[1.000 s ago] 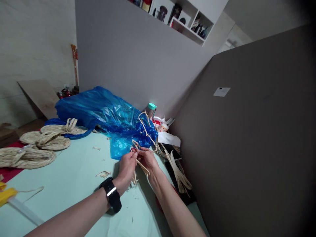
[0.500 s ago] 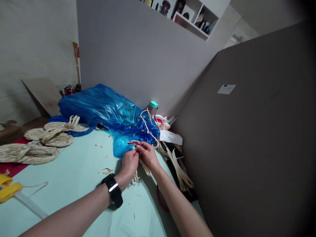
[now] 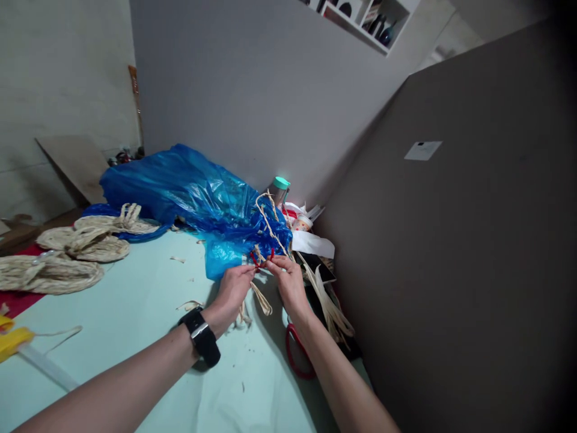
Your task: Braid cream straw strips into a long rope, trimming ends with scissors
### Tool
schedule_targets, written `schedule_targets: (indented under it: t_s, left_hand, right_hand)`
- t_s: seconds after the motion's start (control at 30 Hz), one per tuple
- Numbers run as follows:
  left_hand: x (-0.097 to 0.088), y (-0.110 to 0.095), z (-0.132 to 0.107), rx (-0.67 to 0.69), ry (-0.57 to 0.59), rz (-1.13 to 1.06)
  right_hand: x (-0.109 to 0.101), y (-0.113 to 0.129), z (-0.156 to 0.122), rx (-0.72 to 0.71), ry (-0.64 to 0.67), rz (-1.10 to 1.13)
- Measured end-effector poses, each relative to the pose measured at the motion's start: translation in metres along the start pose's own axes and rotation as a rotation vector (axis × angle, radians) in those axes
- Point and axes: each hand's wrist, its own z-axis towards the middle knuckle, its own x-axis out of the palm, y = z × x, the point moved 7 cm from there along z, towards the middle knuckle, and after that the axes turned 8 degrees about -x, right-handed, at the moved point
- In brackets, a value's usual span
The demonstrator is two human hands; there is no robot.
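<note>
Just beyond the front of the blue bag, my left hand (image 3: pixel 234 290) and my right hand (image 3: pixel 289 284) face each other with fingertips pinched. Between them runs a thin red cord (image 3: pixel 272 255), its two ends sticking up, one at each hand. A pale twisted strip of dried husk or straw (image 3: pixel 258 252) rises at the cord. Below the fingers hangs a folded pale strand (image 3: pixel 262 299), loose end toward me. How the cord passes round the strips is hidden by my fingers. Under my right forearm, red-handled scissors (image 3: pixel 301 365) lie on the table.
A large blue plastic bag (image 3: pixel 180 180) lies against the grey partition, beside a green-capped bottle (image 3: pixel 280 187). Woven straw soles (image 3: pixel 49 273) sit at left, above a yellow glue gun (image 3: pixel 15 341). Pale husk strips (image 3: pixel 331 310) lie at right by the dark partition (image 3: pixel 428 252).
My hands have drawn apart, the right one moving rightward. The red cord, earlier pointing left, now shows two raised ends. The scissors' handle shows more, and the view has shifted slightly.
</note>
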Motion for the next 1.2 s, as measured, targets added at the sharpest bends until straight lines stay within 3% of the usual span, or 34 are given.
schedule_targets:
  t_s: [0.33, 0.5, 0.63, 0.87, 1.03, 1.2]
  left_hand:
    - [-0.002, 0.009, 0.002, -0.212, 0.058, -0.082]
    - [0.0, 0.01, -0.002, -0.217, 0.096, -0.08]
    - [-0.001, 0.012, -0.008, -0.219, 0.212, -0.05]
    - [-0.004, 0.013, -0.018, -0.234, 0.357, -0.023]
    - [-0.011, 0.008, -0.018, -0.179, 0.329, 0.101]
    - [-0.016, 0.009, -0.017, -0.173, 0.248, 0.247]
  right_hand:
    - [-0.018, -0.034, 0.016, 0.064, -0.147, -0.082]
    - [-0.015, -0.036, 0.003, 0.132, -0.011, -0.07]
    - [-0.006, -0.026, -0.02, 0.171, 0.139, -0.04]
    - [0.026, -0.008, -0.05, 0.092, 0.483, -0.03]
    - [0.022, -0.006, -0.049, 0.068, 0.512, -0.044]
    - [0.016, -0.006, -0.046, 0.116, 0.413, -0.182]
